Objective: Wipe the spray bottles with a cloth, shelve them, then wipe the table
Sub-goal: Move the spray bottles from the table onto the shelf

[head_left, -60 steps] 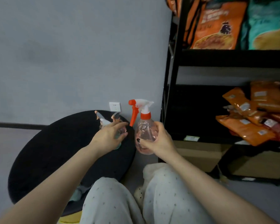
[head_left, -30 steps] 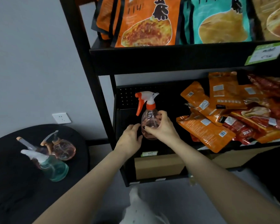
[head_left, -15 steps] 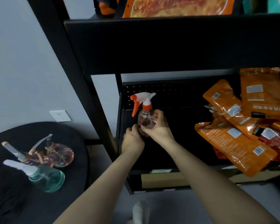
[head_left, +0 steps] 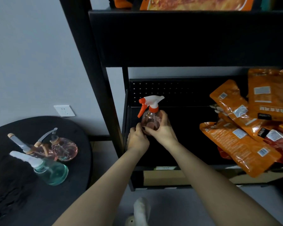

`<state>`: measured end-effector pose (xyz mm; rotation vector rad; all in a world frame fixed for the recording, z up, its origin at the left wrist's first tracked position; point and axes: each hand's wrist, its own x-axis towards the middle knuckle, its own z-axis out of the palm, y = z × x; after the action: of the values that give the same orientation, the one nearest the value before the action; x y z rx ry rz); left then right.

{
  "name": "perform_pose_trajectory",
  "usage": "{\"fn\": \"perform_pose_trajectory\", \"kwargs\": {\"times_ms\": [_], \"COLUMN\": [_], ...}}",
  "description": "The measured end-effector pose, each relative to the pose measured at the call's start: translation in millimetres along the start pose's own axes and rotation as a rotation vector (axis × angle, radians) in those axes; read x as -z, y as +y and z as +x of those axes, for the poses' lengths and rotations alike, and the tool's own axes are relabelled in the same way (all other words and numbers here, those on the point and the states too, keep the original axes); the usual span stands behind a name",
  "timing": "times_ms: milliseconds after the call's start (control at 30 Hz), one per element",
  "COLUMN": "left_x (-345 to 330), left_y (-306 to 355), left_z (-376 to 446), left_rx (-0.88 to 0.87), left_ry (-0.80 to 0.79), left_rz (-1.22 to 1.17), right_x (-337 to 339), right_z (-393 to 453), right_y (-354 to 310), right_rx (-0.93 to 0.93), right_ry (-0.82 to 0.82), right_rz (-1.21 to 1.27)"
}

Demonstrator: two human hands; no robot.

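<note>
A pink see-through spray bottle (head_left: 151, 123) with a white head and orange trigger stands upright at the left end of the black lower shelf (head_left: 178, 144). My right hand (head_left: 163, 132) grips its round body from the right. My left hand (head_left: 137, 141) is curled against its lower left side. On the round black table (head_left: 39, 201) at the left stand a teal spray bottle (head_left: 52, 172) and two pink spray bottles (head_left: 65, 149). A dark cloth (head_left: 8, 190) lies on the table's left part.
Orange snack packets (head_left: 238, 144) are heaped on the right half of the same shelf. The black shelf post (head_left: 104, 98) stands between table and shelf. A wall socket (head_left: 64, 110) sits above the table. A socked foot (head_left: 140, 211) shows on the floor below.
The orange-trigger bottle went from beside the table over to the lower shelf in my right hand. My left hand left the table bottles and came to this bottle's base.
</note>
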<state>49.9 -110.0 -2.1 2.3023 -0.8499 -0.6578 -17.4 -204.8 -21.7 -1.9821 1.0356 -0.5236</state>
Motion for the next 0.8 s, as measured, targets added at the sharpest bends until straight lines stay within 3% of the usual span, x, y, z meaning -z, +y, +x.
{"fn": "perform_pose_trajectory", "kwargs": {"times_ms": [233,467,600,800], "left_x": [11,46,75,126], "left_y": [0,-37,-80,-148], "left_z": [-41,-98,-125,-148], "left_rx": [-0.233,-0.326,-0.35,-0.249], "left_ry": [-0.06,-0.136,-0.112,-0.009], "left_rz": [-0.054,-0.065,0.076,0.209], "right_x": [23,22,-3,-69], "right_z": [-51,-125,-156,-177], "right_y": [-17,-34,-50,-82], "right_rx": [0.047,0.234,0.276,0.349], "right_ry": [0.076,0.078,-0.004,-0.189], "right_rz": [-0.04,-0.032,0.009,-0.009]}}
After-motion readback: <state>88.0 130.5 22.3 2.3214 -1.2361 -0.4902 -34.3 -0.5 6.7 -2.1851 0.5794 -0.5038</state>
